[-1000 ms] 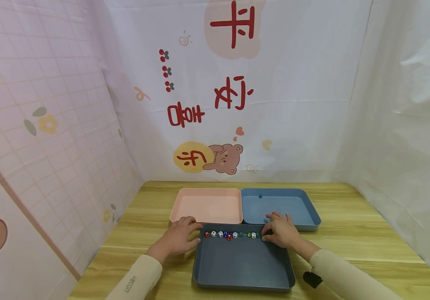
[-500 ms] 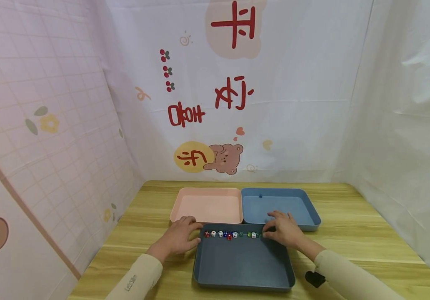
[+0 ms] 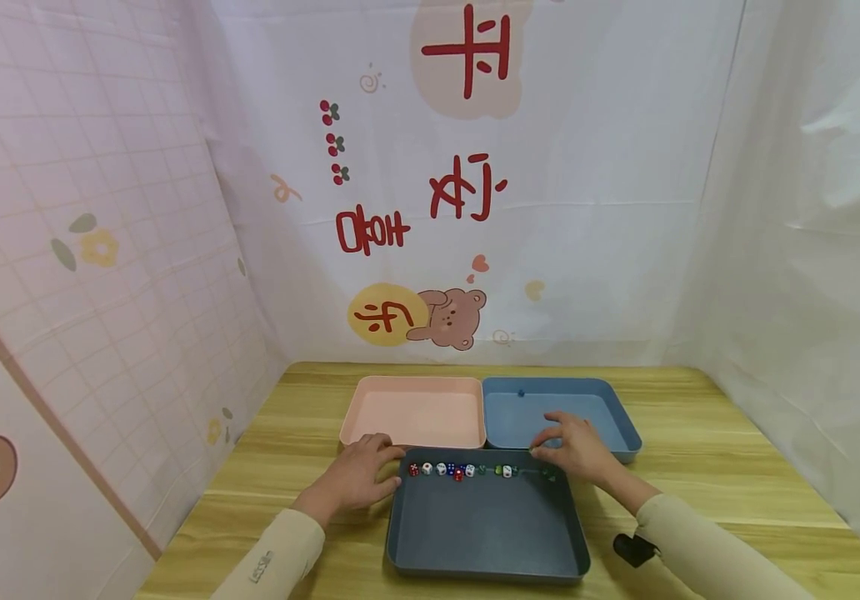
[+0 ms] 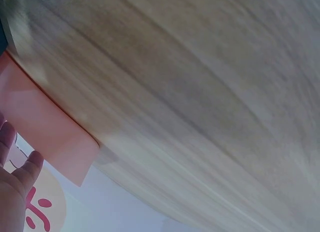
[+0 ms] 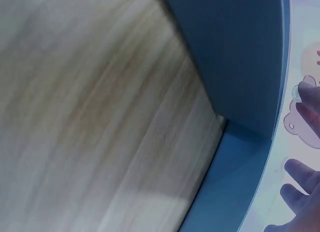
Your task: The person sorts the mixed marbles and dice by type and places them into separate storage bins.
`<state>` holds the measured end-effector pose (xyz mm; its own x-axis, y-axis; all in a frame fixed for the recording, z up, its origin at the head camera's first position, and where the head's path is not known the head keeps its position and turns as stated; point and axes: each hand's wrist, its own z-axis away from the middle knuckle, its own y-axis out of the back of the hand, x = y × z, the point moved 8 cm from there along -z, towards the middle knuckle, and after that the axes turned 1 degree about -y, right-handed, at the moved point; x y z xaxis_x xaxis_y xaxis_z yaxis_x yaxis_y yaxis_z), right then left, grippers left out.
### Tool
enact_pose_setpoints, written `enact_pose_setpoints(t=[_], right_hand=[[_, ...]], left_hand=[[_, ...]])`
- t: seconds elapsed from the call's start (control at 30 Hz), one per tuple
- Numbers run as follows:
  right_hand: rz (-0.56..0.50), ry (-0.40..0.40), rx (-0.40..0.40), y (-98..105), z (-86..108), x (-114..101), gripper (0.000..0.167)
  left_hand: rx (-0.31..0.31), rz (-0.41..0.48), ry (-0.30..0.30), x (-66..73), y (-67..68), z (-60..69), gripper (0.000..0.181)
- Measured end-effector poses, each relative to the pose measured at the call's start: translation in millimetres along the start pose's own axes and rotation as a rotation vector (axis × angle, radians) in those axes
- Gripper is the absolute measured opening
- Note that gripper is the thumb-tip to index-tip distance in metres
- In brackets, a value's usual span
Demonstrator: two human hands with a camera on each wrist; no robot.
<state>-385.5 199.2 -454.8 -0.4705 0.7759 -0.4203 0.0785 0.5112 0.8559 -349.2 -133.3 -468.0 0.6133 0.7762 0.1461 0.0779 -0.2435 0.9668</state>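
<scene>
Head view: by the right hand (image 3: pixel 578 450), a small clear piece (image 5: pixel 296 94) is pinched near the far rim of the dark tray (image 3: pixel 486 533), whose left side is met, apparently for steadying, by the spread left hand (image 3: pixel 358 472). Dice (image 3: pixel 471 471) are lined inside, presumably for single picking; beyond, a pink tray (image 3: pixel 415 412) and a blue tray (image 3: pixel 505 417) are set within reach.

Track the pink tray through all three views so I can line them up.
Head: the pink tray sits in the middle of the picture, beyond the dark tray and left of the blue tray.
Left wrist: the pink tray is at the left edge, just above the left hand in the picture.
Right wrist: not in it.
Shared landmark: the wood-grain tabletop, visible in all three.
</scene>
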Motion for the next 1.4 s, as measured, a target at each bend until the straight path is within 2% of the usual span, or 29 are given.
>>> enact_pose_setpoints(t=[0.17, 0.4, 0.53, 0.73, 0.9, 1.1, 1.4], right_hand=[[0.005, -0.014, 0.011, 4.0, -4.6, 7.9, 0.007], [0.000, -0.029, 0.041, 10.0, -6.8, 17.5, 0.006], [-0.049, -0.091, 0.037, 9.7, -7.1, 30.4, 0.010], [-0.140, -0.233, -0.004, 12.9, -6.4, 51.0, 0.022], [-0.189, -0.320, 0.017, 19.9, -9.3, 63.7, 0.028], [-0.192, -0.395, 0.038, 18.5, -13.0, 74.5, 0.031], [-0.166, -0.477, 0.001, 10.8, -14.3, 85.6, 0.033]], left_hand=[[0.006, -0.004, -0.007, 0.5, 2.1, -2.4, 0.041], [-0.018, -0.012, 0.013, -1.1, 0.6, -1.2, 0.043], [-0.020, -0.015, 0.019, -1.6, -1.2, -0.1, 0.043], [-0.023, 0.000, 0.006, 0.0, -2.2, -0.1, 0.043], [-0.012, 0.005, 0.001, 0.3, 0.0, -0.5, 0.042], [-0.007, 0.013, 0.005, -2.4, -0.3, 2.5, 0.042], [0.003, -0.010, -0.014, -2.2, -0.7, 1.4, 0.042]])
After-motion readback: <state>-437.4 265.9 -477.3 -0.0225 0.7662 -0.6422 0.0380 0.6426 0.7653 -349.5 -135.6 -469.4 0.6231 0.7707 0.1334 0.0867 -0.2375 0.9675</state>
